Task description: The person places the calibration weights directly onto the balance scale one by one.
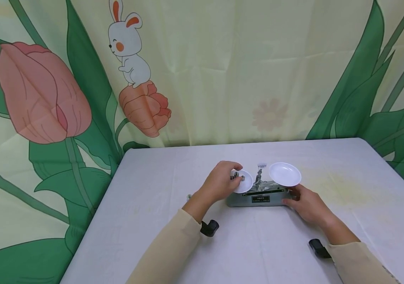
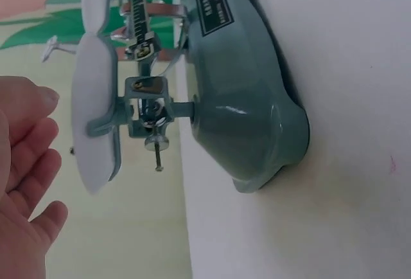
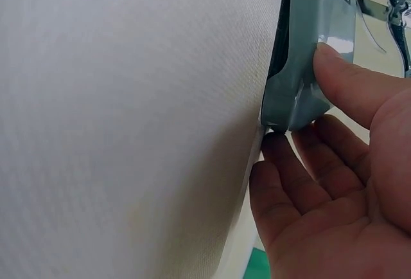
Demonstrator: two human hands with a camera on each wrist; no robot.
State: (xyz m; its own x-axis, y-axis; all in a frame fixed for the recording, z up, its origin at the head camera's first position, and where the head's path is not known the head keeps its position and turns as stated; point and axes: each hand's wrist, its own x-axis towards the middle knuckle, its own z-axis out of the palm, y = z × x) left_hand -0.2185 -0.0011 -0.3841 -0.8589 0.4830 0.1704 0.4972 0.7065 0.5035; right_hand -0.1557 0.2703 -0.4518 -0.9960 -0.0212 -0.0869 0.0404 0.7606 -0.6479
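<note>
A grey-green balance scale (image 1: 272,199) with two white pans stands on the table. Small metal weights (image 1: 242,178) sit on its left pan (image 1: 247,186), partly covered by my left hand (image 1: 221,179). That hand is over the pan's left side, thumb and fingers apart on either side of the weights. In the left wrist view, nothing shows between the fingers of the left hand (image 2: 26,163). My right hand (image 1: 308,205) grips the right end of the base, thumb on the front and fingers at the end, below the right pan (image 1: 285,174).
The white-covered table (image 1: 152,221) has its far edge close to a printed curtain (image 1: 216,71). A small shiny item (image 1: 189,196) lies left of my left wrist, partly hidden by it. Black wrist cameras (image 1: 209,228) hang under both wrists.
</note>
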